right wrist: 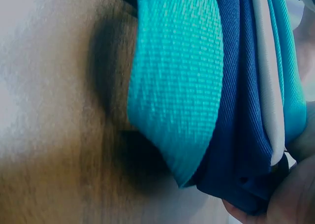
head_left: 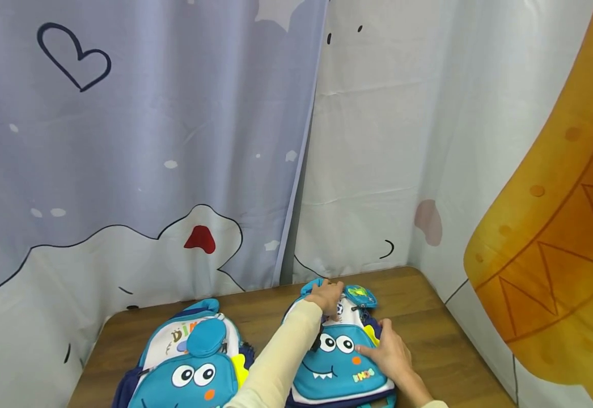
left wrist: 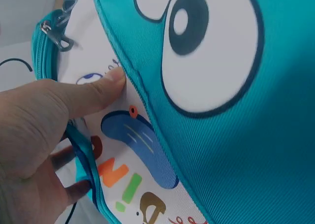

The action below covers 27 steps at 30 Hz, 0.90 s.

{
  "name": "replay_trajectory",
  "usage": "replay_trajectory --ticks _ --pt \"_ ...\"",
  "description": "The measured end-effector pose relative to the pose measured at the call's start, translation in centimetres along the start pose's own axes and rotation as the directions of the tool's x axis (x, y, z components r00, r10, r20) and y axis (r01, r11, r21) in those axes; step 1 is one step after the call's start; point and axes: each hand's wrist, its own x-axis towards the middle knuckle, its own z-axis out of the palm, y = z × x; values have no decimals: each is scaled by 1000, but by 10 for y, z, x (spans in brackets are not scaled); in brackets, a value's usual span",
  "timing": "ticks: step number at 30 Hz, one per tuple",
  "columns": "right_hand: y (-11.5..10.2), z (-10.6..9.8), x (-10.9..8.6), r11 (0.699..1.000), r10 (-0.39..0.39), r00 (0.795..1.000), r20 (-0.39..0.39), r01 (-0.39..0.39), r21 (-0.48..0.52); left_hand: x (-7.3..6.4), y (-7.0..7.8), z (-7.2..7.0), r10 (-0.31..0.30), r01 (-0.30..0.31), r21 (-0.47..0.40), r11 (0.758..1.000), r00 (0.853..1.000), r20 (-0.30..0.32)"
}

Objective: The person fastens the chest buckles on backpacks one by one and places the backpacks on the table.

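Note:
On the right side of the table lies a blue dinosaur backpack, with cartoon eyes and a toothed smile on its front pocket. My left hand reaches across to its top end. In the left wrist view, that hand's thumb presses the white printed panel while the fingers go behind the zipped edge, pinching the fabric. My right hand grips the pack's right side, thumb on the front pocket. The right wrist view shows a teal webbing strap along the pack's edge, with part of the hand at lower right.
A similar dinosaur backpack lies on the left of the wooden table, a round teal pouch on its front. A small pouch with a yellow-green picture sits beside the right pack's top. Printed curtains hang behind.

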Motion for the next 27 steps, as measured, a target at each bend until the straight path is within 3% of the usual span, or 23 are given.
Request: replay_trajectory --ticks 3,10,14,19,27 --pt "-5 0 -4 1000 -17 1000 -14 17 -3 0 -4 0 -4 4 -25 1000 1000 -1" --pt "-15 0 -11 998 -52 997 -61 50 -27 -1 -5 -6 -7 7 127 992 1000 2" --pt "-18 0 -12 998 -54 997 -55 53 -33 -2 -6 -6 -26 26 168 985 1000 -4" --pt "-17 0 -12 999 -36 999 -38 35 -11 0 -10 -1 -17 23 133 991 999 -42" --pt "-5 -7 -9 998 -4 1000 10 3 70 0 -16 11 76 -64 104 993 990 -120"
